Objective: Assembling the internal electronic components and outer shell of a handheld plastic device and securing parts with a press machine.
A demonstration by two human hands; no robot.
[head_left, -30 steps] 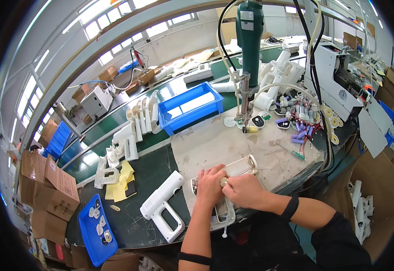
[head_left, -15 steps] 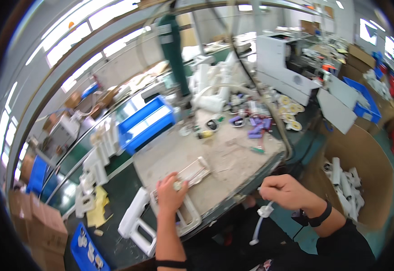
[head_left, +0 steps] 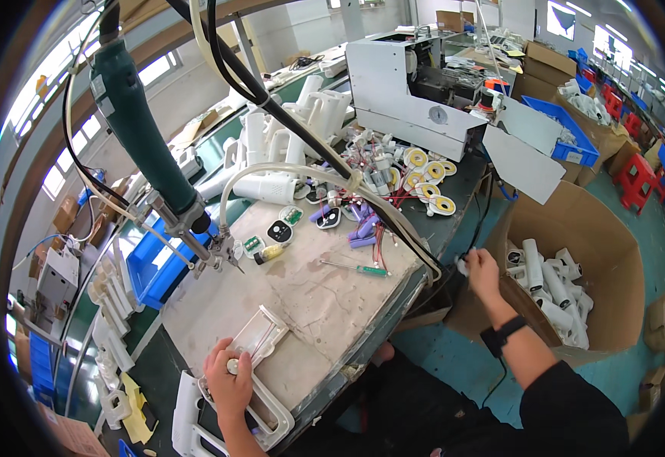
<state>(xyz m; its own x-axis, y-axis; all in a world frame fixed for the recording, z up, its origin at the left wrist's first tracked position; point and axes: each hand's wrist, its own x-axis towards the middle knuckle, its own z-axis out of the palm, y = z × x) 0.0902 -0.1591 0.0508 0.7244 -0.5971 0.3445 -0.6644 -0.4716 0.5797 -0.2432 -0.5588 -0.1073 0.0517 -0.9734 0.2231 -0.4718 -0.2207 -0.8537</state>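
Observation:
My left hand (head_left: 228, 385) is at the near edge of the bench, with its fingers closed around a small round whitish part (head_left: 232, 365). Beneath and beside it lies a white plastic housing (head_left: 278, 415) with a long opening. Another flat white shell (head_left: 260, 335) lies just beyond the fingers. Off the bench to the right, my right hand (head_left: 485, 276) is stretched out next to the left side of a large cardboard box (head_left: 610, 266). Its fingers are pinched on a small white plastic piece (head_left: 463, 265), mostly hidden by the hand.
A green hanging screwdriver (head_left: 146, 126) points down over the bench mat (head_left: 310, 305). Around it are a blue bin (head_left: 146, 278), purple battery cells (head_left: 363, 228), a green-handled screwdriver (head_left: 370, 270) and yellow-white round parts (head_left: 428, 190). Hoses cross above the bench. White housings fill the cardboard box.
My view has turned to the right. My right hand has moved away from the bench edge toward the cardboard box, carrying the white piece. My left hand stays on the housing.

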